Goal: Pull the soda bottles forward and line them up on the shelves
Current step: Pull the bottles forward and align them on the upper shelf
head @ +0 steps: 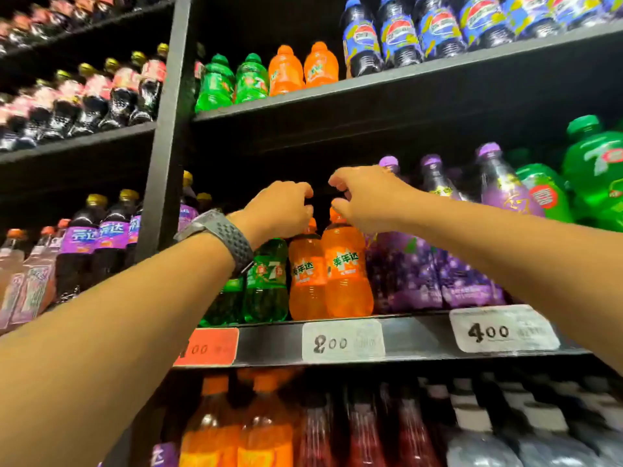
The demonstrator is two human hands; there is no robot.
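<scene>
Fingers (338, 210) of the right hand (365, 200) clamp the orange bottle (347, 271) by its cap; left hand (278, 210) unclear. Tugged hard, it could topple forward.

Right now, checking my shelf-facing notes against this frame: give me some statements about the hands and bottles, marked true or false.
The left hand grips the top of the left orange bottle. True.
The right hand holds a purple bottle. False: it pinches the cap of the right orange bottle.
A green bottle stands just left of the orange pair. True.
The price tag below the orange bottles is red. False: it is white.
</scene>
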